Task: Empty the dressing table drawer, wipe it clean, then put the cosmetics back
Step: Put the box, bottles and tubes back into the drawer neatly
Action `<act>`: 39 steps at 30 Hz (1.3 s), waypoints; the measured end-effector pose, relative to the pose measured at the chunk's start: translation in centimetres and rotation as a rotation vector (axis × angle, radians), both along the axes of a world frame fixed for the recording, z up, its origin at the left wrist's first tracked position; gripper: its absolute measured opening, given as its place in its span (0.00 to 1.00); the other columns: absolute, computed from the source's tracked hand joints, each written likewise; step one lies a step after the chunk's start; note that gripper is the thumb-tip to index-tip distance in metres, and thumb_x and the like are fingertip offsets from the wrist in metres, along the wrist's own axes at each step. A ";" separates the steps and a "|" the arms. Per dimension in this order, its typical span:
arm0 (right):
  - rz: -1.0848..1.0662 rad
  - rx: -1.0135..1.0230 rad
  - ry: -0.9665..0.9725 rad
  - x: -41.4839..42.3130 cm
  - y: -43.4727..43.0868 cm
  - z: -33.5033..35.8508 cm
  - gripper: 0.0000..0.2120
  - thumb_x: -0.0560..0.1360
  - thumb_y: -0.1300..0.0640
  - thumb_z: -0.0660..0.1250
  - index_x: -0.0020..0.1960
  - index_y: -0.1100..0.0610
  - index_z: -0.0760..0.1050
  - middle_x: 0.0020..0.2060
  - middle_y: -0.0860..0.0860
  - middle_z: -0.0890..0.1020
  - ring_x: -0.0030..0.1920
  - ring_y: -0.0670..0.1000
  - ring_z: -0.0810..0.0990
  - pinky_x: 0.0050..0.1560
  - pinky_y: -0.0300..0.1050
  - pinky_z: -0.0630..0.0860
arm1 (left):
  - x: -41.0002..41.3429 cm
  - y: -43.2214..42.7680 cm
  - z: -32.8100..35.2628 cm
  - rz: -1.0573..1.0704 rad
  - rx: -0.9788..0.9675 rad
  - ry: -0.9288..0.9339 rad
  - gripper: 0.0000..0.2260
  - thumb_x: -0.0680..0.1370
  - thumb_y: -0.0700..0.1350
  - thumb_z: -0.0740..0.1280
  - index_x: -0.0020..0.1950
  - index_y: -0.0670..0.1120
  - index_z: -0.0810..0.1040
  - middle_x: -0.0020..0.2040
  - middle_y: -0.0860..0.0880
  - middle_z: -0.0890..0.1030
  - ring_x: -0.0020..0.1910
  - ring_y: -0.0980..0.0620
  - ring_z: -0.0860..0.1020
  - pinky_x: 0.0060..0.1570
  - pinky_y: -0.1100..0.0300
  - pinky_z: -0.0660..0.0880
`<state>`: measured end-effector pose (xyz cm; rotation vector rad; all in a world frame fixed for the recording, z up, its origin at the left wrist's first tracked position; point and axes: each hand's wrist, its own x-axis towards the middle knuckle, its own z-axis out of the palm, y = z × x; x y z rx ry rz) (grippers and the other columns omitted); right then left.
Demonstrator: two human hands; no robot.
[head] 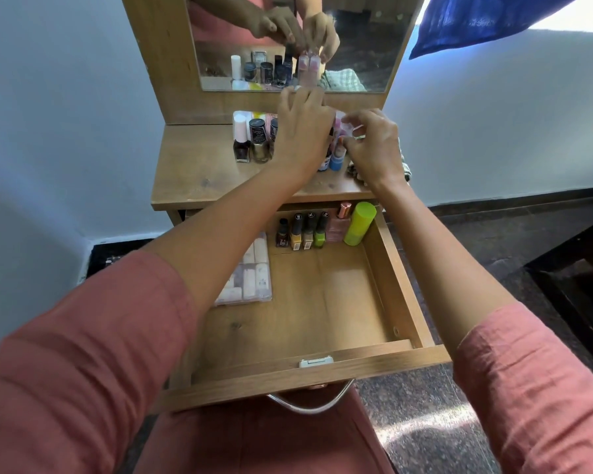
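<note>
Lighting: bright daylight from upper right, blown out beside the blue curtain [486, 18]; sunlit patch on the floor [425, 429]; walls [48, 97] tinted blue. Shadows: soft, faint inside the drawer [322, 302]. Optics: wide-angle bending at edges; near sleeves [65, 354] soft; mirror [367, 46] reflection hazy; overall sharpness moderate.

Both forearms, bare below salmon-pink sleeves [83, 336], reach forward side by side. The left hand [302, 131] is palm-down with fingers curled forward, its grip hidden. Just beside it, the right hand [374, 148] pinches a small pale pink bottle [339, 124] between thumb and fingertips.
</note>
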<state>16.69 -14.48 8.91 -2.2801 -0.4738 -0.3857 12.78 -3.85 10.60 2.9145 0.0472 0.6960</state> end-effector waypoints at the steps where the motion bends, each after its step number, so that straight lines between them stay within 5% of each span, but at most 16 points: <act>1: 0.001 0.000 0.000 0.0 -0.1 0.0 0.14 0.71 0.68 0.65 0.56 0.62 0.77 0.53 0.58 0.79 0.46 0.47 0.74 0.46 0.28 0.68 | -0.1 -0.1 0.1 -0.001 -0.007 0.005 0.11 0.78 0.44 0.60 0.58 0.45 0.78 0.61 0.45 0.73 0.65 0.45 0.66 0.68 0.51 0.54; 8: 0.007 0.003 -0.003 -0.6 -0.6 0.2 0.13 0.70 0.70 0.65 0.53 0.62 0.78 0.50 0.59 0.80 0.43 0.47 0.74 0.38 0.21 0.67 | -1.0 -0.8 0.7 -0.019 -0.050 0.019 0.09 0.77 0.41 0.62 0.54 0.46 0.79 0.53 0.46 0.80 0.62 0.46 0.68 0.59 0.52 0.59; 15: 0.035 -0.007 0.003 -2.5 -1.9 1.1 0.11 0.70 0.68 0.67 0.52 0.62 0.79 0.48 0.59 0.82 0.43 0.51 0.77 0.44 0.37 0.72 | -2.4 -1.2 1.0 -0.040 -0.096 0.005 0.09 0.76 0.39 0.62 0.53 0.44 0.80 0.49 0.46 0.80 0.59 0.47 0.67 0.55 0.53 0.56; 20: 0.042 0.032 0.018 -4.4 -3.0 1.7 0.11 0.69 0.68 0.67 0.50 0.61 0.80 0.47 0.57 0.82 0.41 0.50 0.77 0.40 0.34 0.73 | -4.4 -1.9 1.6 -0.086 -0.119 -0.033 0.09 0.76 0.41 0.64 0.54 0.46 0.80 0.51 0.46 0.78 0.60 0.47 0.67 0.41 0.58 0.48; 24: 0.057 0.040 0.057 -5.6 -3.7 1.2 0.11 0.69 0.67 0.68 0.50 0.59 0.80 0.44 0.53 0.81 0.40 0.48 0.76 0.37 0.29 0.73 | -5.5 -2.1 1.0 -0.124 -0.090 0.001 0.10 0.76 0.41 0.64 0.56 0.47 0.79 0.54 0.47 0.79 0.61 0.46 0.69 0.55 0.53 0.62; 30: 0.102 0.001 0.107 -7.4 -4.1 -1.7 0.10 0.69 0.68 0.69 0.50 0.62 0.80 0.43 0.56 0.81 0.41 0.49 0.77 0.40 0.25 0.71 | -7.2 -2.2 -2.2 -0.187 -0.316 0.123 0.07 0.75 0.37 0.63 0.51 0.41 0.79 0.47 0.42 0.80 0.45 0.43 0.79 0.45 0.49 0.76; 34: 0.105 -0.033 0.173 -7.9 -4.0 -4.0 0.11 0.68 0.70 0.67 0.49 0.63 0.79 0.44 0.59 0.82 0.42 0.52 0.78 0.43 0.34 0.72 | -7.5 -2.2 -4.9 -0.173 -0.513 0.218 0.08 0.75 0.40 0.60 0.44 0.42 0.79 0.39 0.47 0.79 0.35 0.54 0.74 0.39 0.57 0.72; 36: 0.106 -0.048 0.202 -8.0 -4.0 -5.0 0.11 0.68 0.71 0.67 0.49 0.63 0.79 0.45 0.59 0.81 0.43 0.51 0.76 0.41 0.32 0.70 | -7.4 -2.4 -5.9 -0.147 -0.493 0.276 0.08 0.76 0.37 0.61 0.49 0.41 0.79 0.40 0.47 0.77 0.37 0.53 0.73 0.38 0.58 0.70; 39: 0.095 -0.101 0.218 -7.9 -4.1 -6.5 0.10 0.67 0.68 0.68 0.48 0.61 0.79 0.44 0.57 0.81 0.44 0.51 0.77 0.48 0.46 0.75 | -7.0 -2.3 -7.4 -0.102 -0.471 0.315 0.09 0.76 0.36 0.63 0.53 0.41 0.79 0.45 0.47 0.76 0.44 0.50 0.76 0.39 0.62 0.66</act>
